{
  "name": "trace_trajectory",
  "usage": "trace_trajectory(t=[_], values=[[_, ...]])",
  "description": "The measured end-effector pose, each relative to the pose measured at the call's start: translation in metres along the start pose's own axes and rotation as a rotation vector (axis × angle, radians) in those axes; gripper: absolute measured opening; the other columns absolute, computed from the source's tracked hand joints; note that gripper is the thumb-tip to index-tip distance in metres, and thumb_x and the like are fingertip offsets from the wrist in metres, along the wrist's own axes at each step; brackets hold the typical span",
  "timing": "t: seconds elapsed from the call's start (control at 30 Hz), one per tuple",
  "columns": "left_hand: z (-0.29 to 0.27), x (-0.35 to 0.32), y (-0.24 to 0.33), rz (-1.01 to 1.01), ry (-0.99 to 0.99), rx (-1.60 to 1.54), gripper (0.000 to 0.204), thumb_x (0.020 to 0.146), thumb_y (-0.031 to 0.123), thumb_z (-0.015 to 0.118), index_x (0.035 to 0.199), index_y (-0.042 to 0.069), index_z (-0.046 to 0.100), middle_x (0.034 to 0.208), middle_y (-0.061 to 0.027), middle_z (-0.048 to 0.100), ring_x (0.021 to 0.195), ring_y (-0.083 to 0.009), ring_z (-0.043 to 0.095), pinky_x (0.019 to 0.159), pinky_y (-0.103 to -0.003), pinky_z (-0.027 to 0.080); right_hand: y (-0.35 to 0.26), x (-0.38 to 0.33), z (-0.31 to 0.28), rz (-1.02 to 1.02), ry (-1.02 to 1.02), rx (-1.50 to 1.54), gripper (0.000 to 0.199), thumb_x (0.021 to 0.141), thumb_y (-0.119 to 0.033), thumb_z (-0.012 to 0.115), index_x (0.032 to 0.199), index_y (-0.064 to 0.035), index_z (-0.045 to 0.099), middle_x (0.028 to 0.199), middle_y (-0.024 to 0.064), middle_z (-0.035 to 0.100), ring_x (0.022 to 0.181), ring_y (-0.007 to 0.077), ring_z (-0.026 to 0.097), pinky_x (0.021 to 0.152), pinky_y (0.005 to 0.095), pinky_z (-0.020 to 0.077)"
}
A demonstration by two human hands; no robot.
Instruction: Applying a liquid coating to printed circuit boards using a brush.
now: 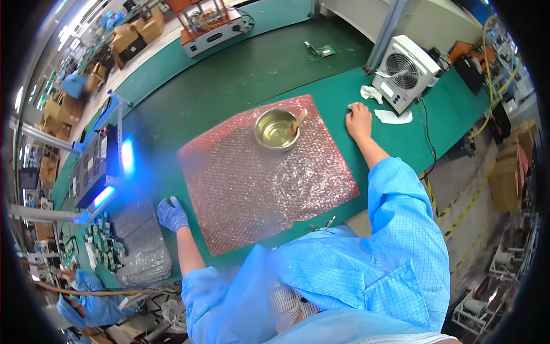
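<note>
Hands rest either side of the pink bubble-wrap sheet (266,175) on the green surface (229,74).
Gloved left hand (172,213) loosely curled, empty, lower left; bare right hand (358,120) flat, open, beside white cloth (393,117); nothing held.

Bright, even overhead light; ceiling strip lamps (74,28) blown out far left. Blue-white glow from the black lamp box (97,166) at left bleeds haze over the green bench mat (240,74). Specular glare on the pink bubble-wrap sheet (263,178) and round steel bowl (276,129). Strong fisheye bending, black vignette at rim. Near blue sleeves slightly soft.
</note>
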State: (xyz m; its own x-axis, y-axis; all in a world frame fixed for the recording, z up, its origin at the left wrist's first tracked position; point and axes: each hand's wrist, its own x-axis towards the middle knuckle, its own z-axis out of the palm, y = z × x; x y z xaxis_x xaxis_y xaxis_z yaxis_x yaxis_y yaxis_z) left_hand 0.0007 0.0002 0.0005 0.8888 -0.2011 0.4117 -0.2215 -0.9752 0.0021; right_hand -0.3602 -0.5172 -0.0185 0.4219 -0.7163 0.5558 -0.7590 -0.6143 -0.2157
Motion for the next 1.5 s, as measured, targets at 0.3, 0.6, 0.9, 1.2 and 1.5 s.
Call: trace_trajectory(t=[0.3,0.6,0.9,1.2,1.5], values=[[-0.011,-0.002,-0.013,-0.002,-0.109,0.022,0.047,0.088,0.043,0.045,0.104,0.002,0.060,0.105,-0.0175,0.061,0.095,-0.0326,0.057,0.081,-0.042,0.045,-0.013,0.003,0.006,0.001,0.025,0.094,0.020,0.067,-0.011,0.056,0.086,-0.0062,0.059,0.094,0.0141,0.058,0.088,0.0309,0.054,0.074,0.0439,0.0438],[0.012,0.003,-0.010,0.031,-0.084,0.029,0.046,0.090,0.045,0.043,0.106,0.005,0.059,0.104,-0.0137,0.060,0.094,-0.0306,0.056,0.081,-0.041,0.045,-0.005,-0.005,-0.013,0.053,0.044,0.102,0.018,0.071,-0.011,0.056,0.089,-0.0070,0.056,0.091,0.0105,0.052,0.091,0.0277,0.050,0.076,0.0404,0.0406],[0.016,0.005,-0.015,0.024,-0.090,0.076,0.047,0.091,0.047,0.039,0.108,0.006,0.057,0.105,-0.0121,0.059,0.095,-0.0299,0.056,0.080,-0.041,0.045,-0.008,-0.002,-0.010,0.055,0.002,0.096,0.019,0.072,-0.012,0.057,0.090,-0.0069,0.055,0.093,0.0095,0.052,0.093,0.0268,0.050,0.079,0.0400,0.0401],[0.010,0.005,-0.012,0.011,-0.112,0.067,0.048,0.091,0.047,0.039,0.108,0.006,0.057,0.106,-0.0124,0.059,0.095,-0.0300,0.056,0.081,-0.041,0.045,-0.009,-0.002,-0.013,0.066,-0.002,0.114,0.017,0.072,-0.012,0.057,0.089,-0.0064,0.056,0.092,0.0097,0.051,0.093,0.0263,0.050,0.079,0.0393,0.0396],[0.016,0.004,-0.016,0.026,-0.085,0.067,0.046,0.092,0.046,0.039,0.107,0.006,0.057,0.105,-0.0133,0.058,0.095,-0.0307,0.055,0.080,-0.041,0.045,-0.009,-0.003,-0.015,0.073,0.004,0.099,0.016,0.073,-0.011,0.056,0.088,-0.0067,0.056,0.092,0.0096,0.052,0.093,0.0259,0.050,0.079,0.0386,0.0395]])
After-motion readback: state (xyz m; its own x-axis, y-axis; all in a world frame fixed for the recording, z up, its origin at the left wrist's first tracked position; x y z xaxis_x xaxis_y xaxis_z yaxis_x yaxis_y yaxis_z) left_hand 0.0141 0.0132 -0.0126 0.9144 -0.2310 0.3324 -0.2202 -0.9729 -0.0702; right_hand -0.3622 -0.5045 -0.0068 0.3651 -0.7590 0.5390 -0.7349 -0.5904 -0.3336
